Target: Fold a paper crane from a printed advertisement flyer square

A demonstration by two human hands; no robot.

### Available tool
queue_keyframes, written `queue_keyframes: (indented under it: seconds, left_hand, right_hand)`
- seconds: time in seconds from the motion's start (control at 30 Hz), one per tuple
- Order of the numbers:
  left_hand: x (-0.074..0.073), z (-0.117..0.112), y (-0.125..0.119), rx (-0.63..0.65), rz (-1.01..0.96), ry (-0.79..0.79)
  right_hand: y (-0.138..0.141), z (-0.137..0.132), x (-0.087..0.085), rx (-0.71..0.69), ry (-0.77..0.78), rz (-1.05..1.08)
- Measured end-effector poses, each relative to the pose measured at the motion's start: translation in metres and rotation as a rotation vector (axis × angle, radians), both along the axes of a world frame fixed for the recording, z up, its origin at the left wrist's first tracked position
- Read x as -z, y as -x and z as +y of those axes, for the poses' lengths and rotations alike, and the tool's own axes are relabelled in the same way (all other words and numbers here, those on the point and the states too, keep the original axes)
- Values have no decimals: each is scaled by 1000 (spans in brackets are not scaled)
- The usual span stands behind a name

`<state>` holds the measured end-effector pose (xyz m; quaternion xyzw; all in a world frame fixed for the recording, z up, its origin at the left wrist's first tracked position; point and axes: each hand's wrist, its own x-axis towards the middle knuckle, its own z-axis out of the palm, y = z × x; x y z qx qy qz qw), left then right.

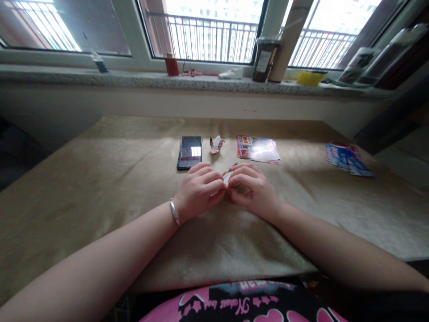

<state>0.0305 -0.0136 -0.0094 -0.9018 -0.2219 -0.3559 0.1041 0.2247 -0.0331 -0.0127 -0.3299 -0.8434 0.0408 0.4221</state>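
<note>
Between my two hands is a small piece of folded paper (pixel 227 177), white with some orange and dark print, mostly covered by fingers. My left hand (pixel 201 187) pinches its left side, and a silver bracelet (pixel 174 212) circles that wrist. On the other side, my right hand (pixel 253 188) is closed on the paper too, the fingertips of both hands meeting at its near edge. Just beyond the hands stands a folded paper crane (pixel 216 144) in white, red and dark colours. Left of the crane lies a black phone (pixel 190 154), close to my left fingers.
A stack of glossy printed leaflets (pixel 258 149) lies behind my right hand. More blue and red leaflets (pixel 349 159) are at the table's right. The windowsill (pixel 134 81) at the back carries a red container (pixel 172 65), a dark tub (pixel 264 59) and a yellow box (pixel 311 78).
</note>
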Motion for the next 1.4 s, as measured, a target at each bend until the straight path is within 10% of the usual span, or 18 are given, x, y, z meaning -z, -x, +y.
queue_keyframes:
  seconds: [1.4]
  left_hand:
    - [0,1,4,-3,-42,72]
  right_hand:
    - [-13,9,-1,132,-31,-88]
